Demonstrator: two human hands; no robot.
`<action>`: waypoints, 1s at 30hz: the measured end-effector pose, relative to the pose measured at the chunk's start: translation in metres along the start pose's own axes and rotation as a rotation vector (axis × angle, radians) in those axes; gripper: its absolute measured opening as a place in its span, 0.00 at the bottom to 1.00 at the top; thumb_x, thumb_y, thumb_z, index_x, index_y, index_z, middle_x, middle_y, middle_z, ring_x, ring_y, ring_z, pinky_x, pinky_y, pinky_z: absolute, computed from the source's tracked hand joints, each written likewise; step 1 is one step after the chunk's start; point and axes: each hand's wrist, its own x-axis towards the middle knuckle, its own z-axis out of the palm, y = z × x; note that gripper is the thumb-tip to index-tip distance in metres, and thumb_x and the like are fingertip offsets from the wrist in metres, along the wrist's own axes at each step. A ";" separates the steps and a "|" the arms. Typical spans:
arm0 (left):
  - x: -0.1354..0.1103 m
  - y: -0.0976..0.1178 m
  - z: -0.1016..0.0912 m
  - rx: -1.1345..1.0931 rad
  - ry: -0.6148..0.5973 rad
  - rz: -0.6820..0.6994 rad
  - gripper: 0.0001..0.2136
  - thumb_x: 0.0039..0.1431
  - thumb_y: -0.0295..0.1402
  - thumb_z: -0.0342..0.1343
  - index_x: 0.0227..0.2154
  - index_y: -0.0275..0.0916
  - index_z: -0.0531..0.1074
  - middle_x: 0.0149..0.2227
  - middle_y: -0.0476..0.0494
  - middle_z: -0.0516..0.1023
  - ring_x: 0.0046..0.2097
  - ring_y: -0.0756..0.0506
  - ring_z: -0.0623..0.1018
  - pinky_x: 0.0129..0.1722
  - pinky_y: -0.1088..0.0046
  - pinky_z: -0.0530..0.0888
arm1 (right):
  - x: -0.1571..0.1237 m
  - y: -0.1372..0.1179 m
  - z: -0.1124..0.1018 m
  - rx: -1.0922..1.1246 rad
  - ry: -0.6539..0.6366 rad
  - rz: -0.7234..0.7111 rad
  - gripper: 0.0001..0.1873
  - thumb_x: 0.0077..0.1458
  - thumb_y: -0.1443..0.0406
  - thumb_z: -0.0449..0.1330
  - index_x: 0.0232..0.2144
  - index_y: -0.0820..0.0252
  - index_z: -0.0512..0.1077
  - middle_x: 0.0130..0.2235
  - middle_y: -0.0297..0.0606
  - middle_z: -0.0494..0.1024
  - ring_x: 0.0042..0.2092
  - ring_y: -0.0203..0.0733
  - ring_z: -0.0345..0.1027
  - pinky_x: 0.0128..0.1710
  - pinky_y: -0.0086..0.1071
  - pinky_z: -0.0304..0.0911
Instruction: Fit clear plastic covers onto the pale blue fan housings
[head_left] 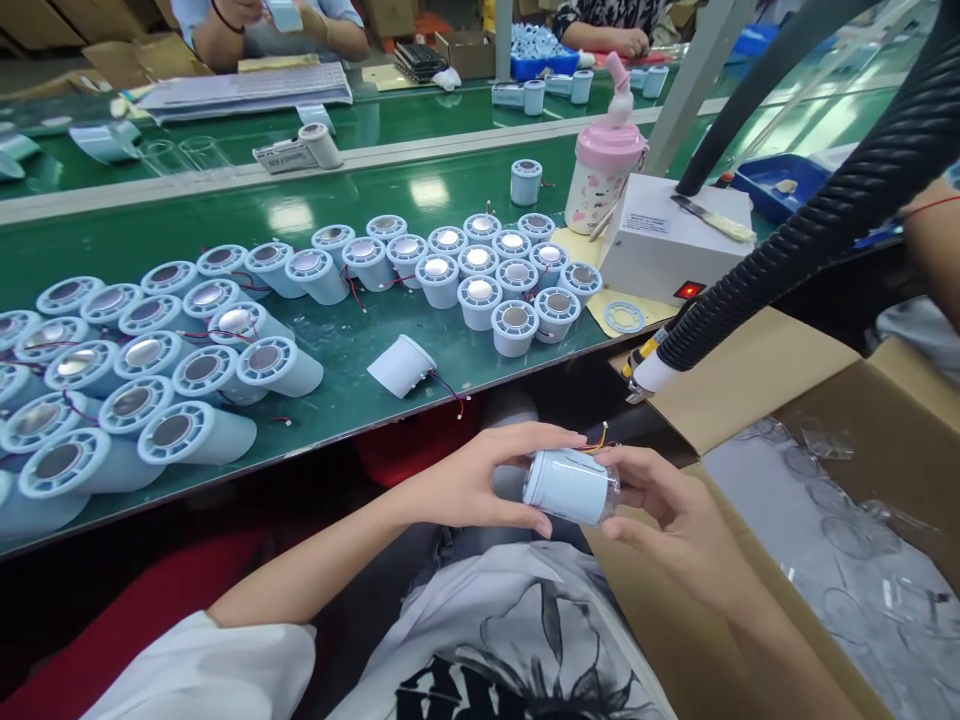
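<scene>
Both hands up in front of the tummy, below the edge of the green desk (360, 350). Left hand (480, 480) wrapped around one end of a small pale blue tube (566, 485), thumb under, fingers on top. Right hand (667, 510) closed on the other end, where a clear cap (609, 490) seems to sit on the tube. Thin coloured wires (596, 440) poking out at the top, near the right fingertips.

To do this bit well, probably best: hold the tube still with the left hand, keep the clear cap straight and not tilted, push or turn gently with the right hand. Keep the wires out of the joint so no pinch. No hard squeeze, since the clear part looks thin.

On the desk, many more blue tubes (187, 350) lying on their sides at the left, and a bunch of standing ones (487, 270) in the middle. One lone tube (403, 365) tipped over near the desk edge, well apart from the hands. A pink bottle (604, 175) and a white box (675, 245) behind. A black ribbed hose (825, 215) coming down at the right. An open cardboard box (862, 430) with clear caps beside the right hand.
</scene>
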 end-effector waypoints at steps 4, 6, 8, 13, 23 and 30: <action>-0.003 0.001 0.000 0.007 0.009 -0.001 0.35 0.45 0.31 0.68 0.58 0.47 0.64 0.59 0.39 0.68 0.60 0.39 0.67 0.59 0.63 0.65 | 0.002 -0.002 0.002 0.118 -0.031 0.077 0.21 0.51 0.62 0.66 0.47 0.52 0.68 0.48 0.39 0.73 0.46 0.45 0.69 0.43 0.36 0.69; -0.004 0.001 0.000 -0.003 0.015 -0.012 0.35 0.45 0.32 0.68 0.58 0.47 0.64 0.59 0.39 0.68 0.60 0.39 0.67 0.58 0.63 0.66 | 0.003 -0.003 0.003 0.155 -0.044 0.094 0.21 0.51 0.60 0.65 0.47 0.54 0.67 0.48 0.41 0.73 0.46 0.46 0.69 0.40 0.35 0.69; -0.006 0.000 0.000 -0.011 0.015 -0.025 0.34 0.45 0.32 0.68 0.58 0.47 0.64 0.59 0.39 0.67 0.60 0.39 0.66 0.58 0.62 0.66 | 0.005 -0.005 0.004 0.171 -0.039 0.110 0.20 0.52 0.59 0.65 0.47 0.54 0.67 0.47 0.41 0.73 0.44 0.45 0.69 0.37 0.33 0.69; -0.009 0.002 0.000 -0.013 0.019 -0.041 0.34 0.46 0.33 0.67 0.58 0.47 0.64 0.59 0.38 0.67 0.61 0.38 0.66 0.58 0.61 0.66 | 0.008 -0.001 0.007 0.221 -0.036 0.168 0.17 0.55 0.56 0.62 0.44 0.54 0.67 0.39 0.36 0.74 0.34 0.36 0.70 0.32 0.28 0.69; -0.011 0.002 -0.001 -0.028 -0.004 -0.039 0.34 0.45 0.33 0.68 0.58 0.48 0.64 0.59 0.39 0.67 0.61 0.39 0.66 0.58 0.61 0.66 | 0.016 0.005 0.013 0.367 -0.117 0.314 0.20 0.58 0.47 0.54 0.37 0.58 0.63 0.25 0.31 0.74 0.23 0.36 0.72 0.21 0.26 0.67; -0.012 0.000 0.000 -0.105 0.006 -0.049 0.34 0.45 0.32 0.68 0.57 0.49 0.65 0.60 0.39 0.65 0.61 0.38 0.65 0.57 0.62 0.68 | 0.020 0.005 0.021 0.479 -0.109 0.373 0.25 0.52 0.43 0.56 0.30 0.58 0.62 0.21 0.30 0.73 0.19 0.35 0.70 0.15 0.21 0.61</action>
